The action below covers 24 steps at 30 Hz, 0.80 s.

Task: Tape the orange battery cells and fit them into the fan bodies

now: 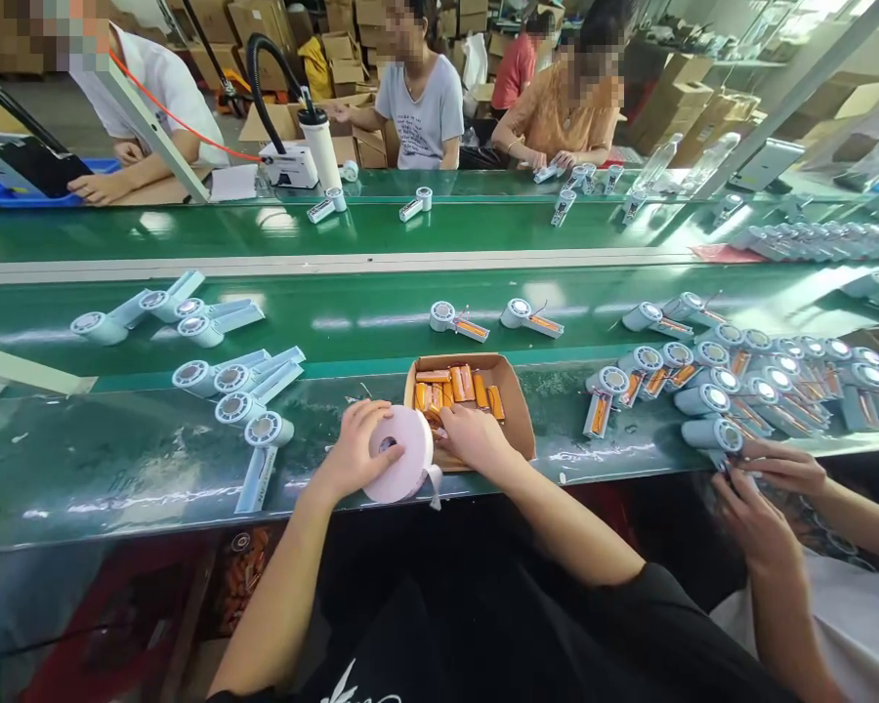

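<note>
A roll of white tape [404, 459] is gripped in my left hand [358, 449], with the thumb across its face and the fingers over its far rim. The tape's loose end hangs down on the right side of the roll. My right hand [476, 439] reaches over the near edge of an open cardboard box [517, 410]. Its fingers are curled closed among orange batteries [463, 383], close beside the roll; the fingertips are partly hidden, and what they hold cannot be made out. Several of these batteries lie in the box beyond the hand.
Light-blue handheld units with round heads [270, 428] lie left of me, and many more [714, 434] crowd the right. Two sit on the green belt [366, 332] ahead. A co-worker's hands [762, 498] handle a unit at right. More people sit across the line.
</note>
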Motion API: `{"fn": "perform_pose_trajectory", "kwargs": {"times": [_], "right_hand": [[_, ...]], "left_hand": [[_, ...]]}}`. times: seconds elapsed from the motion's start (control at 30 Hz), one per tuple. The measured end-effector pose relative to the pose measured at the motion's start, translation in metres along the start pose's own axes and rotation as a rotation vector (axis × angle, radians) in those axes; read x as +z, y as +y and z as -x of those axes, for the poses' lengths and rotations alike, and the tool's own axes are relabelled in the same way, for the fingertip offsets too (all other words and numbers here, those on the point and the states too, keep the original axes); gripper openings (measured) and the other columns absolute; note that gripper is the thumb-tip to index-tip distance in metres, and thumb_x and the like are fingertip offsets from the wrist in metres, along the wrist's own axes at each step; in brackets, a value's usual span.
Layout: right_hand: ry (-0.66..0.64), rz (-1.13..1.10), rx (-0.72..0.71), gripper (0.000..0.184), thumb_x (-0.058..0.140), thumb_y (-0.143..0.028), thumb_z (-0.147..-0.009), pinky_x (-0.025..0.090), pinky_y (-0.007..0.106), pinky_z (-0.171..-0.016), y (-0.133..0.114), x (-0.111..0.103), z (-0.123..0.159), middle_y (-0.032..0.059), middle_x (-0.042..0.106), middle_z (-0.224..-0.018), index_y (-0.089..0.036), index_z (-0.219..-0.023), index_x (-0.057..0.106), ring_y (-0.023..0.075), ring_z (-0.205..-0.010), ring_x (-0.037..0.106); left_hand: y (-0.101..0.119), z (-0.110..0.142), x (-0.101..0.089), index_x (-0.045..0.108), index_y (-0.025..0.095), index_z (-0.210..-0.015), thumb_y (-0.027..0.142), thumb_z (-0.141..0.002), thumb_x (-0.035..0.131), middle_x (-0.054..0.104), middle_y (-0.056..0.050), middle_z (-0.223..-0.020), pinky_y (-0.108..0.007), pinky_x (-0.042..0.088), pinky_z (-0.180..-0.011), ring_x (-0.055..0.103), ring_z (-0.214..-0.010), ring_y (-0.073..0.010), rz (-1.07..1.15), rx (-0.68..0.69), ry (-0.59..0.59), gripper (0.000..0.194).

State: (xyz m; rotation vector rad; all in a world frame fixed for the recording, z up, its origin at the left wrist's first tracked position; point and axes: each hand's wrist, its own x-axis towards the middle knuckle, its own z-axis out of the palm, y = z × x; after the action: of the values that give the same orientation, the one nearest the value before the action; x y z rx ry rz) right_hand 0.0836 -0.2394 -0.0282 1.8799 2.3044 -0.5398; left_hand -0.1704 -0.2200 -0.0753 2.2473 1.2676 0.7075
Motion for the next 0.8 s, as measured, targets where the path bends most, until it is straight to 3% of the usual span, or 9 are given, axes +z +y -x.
{"fn": "perform_pose_trajectory", "kwargs": {"times": [0.13,0.23,0.3,0.4,0.47,0.53,0.63,0.8], "right_hand": [[0.006,-0.05,-0.034,0.028,0.067,-0.039,-0.101,0.053,0.03,-0.081,0.024,-0.007,0.005,0.0148,0.079,-0.118,-0.019,-0.119,0.073,0.0291,-0.105,0.076],[0.053,-0.38,-0.057,0.029,0.075,-0.046,-0.094,0.051,0.03,-0.075,0.055,-0.009,0.018,0.0069,0.082,-0.098,-0.022,-0.109,0.079,0.0237,-0.088,0.075],[0.161,-0.756,-0.013,0.033,0.08,-0.051,-0.087,0.053,0.032,-0.073,0.07,-0.005,0.028,0.0055,0.082,-0.091,-0.022,-0.104,0.082,0.0222,-0.081,0.073],[0.352,-1.367,0.088,0.047,0.09,-0.056,-0.075,0.059,0.034,-0.078,0.075,0.009,0.04,0.0074,0.083,-0.102,-0.022,-0.106,0.08,0.0228,-0.087,0.075],[0.343,-1.673,0.104,0.059,0.096,-0.052,-0.069,0.061,0.036,-0.082,0.07,0.017,0.043,0.0079,0.082,-0.111,-0.024,-0.117,0.076,0.0221,-0.09,0.077],[0.247,-1.811,0.075,0.065,0.098,-0.048,-0.068,0.061,0.037,-0.085,0.065,0.021,0.044,0.008,0.082,-0.113,-0.025,-0.124,0.072,0.0215,-0.091,0.077],[0.202,-1.692,0.033,0.056,0.093,-0.047,-0.073,0.06,0.042,-0.094,0.062,0.017,0.044,0.0071,0.08,-0.111,-0.024,-0.119,0.073,0.0242,-0.099,0.076],[0.454,-0.885,0.07,0.018,0.076,-0.034,-0.083,0.049,0.05,-0.11,0.063,0.0,0.048,0.01,0.078,-0.106,-0.023,-0.097,0.074,0.0314,-0.114,0.067]], "left_hand": [[-0.004,0.026,0.015,0.052,0.023,-0.154,0.065,-0.079,0.084,0.045,-0.018,-0.161,-0.059,0.043,-0.124,0.041,-0.15,-0.0392,0.0,-0.003,-0.081,0.091],[-0.003,0.046,0.017,0.034,0.026,-0.167,0.065,-0.075,0.088,0.038,-0.019,-0.167,-0.061,0.043,-0.122,0.037,-0.153,-0.0421,-0.061,0.047,-0.068,0.113],[0.0,0.057,0.02,0.029,0.027,-0.169,0.064,-0.078,0.087,0.04,-0.019,-0.165,-0.062,0.043,-0.122,0.038,-0.152,-0.0423,-0.105,0.116,-0.011,0.113],[0.007,0.064,0.028,0.034,0.023,-0.167,0.062,-0.078,0.087,0.051,-0.02,-0.156,-0.061,0.046,-0.119,0.043,-0.147,-0.0424,-0.156,0.214,0.096,0.111],[0.012,0.064,0.033,0.041,0.02,-0.162,0.057,-0.08,0.088,0.058,-0.02,-0.148,-0.059,0.049,-0.115,0.048,-0.141,-0.0413,-0.175,0.24,0.167,0.101],[0.016,0.061,0.036,0.054,0.019,-0.15,0.047,-0.083,0.086,0.064,-0.019,-0.138,-0.058,0.051,-0.112,0.051,-0.137,-0.0397,-0.18,0.266,0.213,0.079],[0.02,0.057,0.035,0.063,0.02,-0.131,0.037,-0.083,0.082,0.07,-0.015,-0.124,-0.058,0.052,-0.11,0.053,-0.134,-0.0392,-0.162,0.299,0.216,0.054],[0.02,0.054,0.029,0.054,0.022,-0.127,0.032,-0.079,0.073,0.066,-0.014,-0.124,-0.059,0.054,-0.106,0.052,-0.136,-0.0402,-0.081,0.166,0.248,0.052]]}}
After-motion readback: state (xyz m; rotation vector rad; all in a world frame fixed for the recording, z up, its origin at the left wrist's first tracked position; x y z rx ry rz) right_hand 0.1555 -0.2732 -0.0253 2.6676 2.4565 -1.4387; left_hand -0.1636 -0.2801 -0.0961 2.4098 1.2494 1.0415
